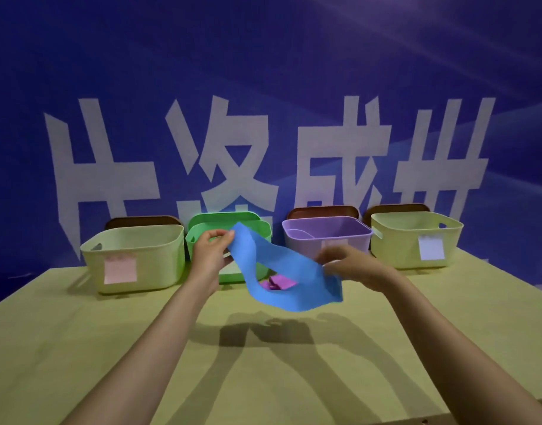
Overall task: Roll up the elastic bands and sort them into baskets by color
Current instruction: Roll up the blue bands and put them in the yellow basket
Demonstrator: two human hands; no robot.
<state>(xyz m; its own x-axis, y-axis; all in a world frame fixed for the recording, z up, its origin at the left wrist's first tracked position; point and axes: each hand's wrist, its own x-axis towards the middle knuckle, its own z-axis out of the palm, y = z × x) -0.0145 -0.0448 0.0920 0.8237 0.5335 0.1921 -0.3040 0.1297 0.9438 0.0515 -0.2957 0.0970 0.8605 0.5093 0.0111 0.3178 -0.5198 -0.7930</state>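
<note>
Left hand point(213, 246) pinches upper end of blue band point(282, 271) | right hand point(346, 262) blurred, grips lower end | band hangs twisted in air over table point(79, 332), before green basket point(214, 216) | tip: untwist, flatten loop, roll tight from one end, keep pinch or it likely springs open

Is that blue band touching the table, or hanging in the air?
Apart. The head view shows left hand and right hand holding the blue band up, its shadow on the table clearly below its lowest edge.
</note>
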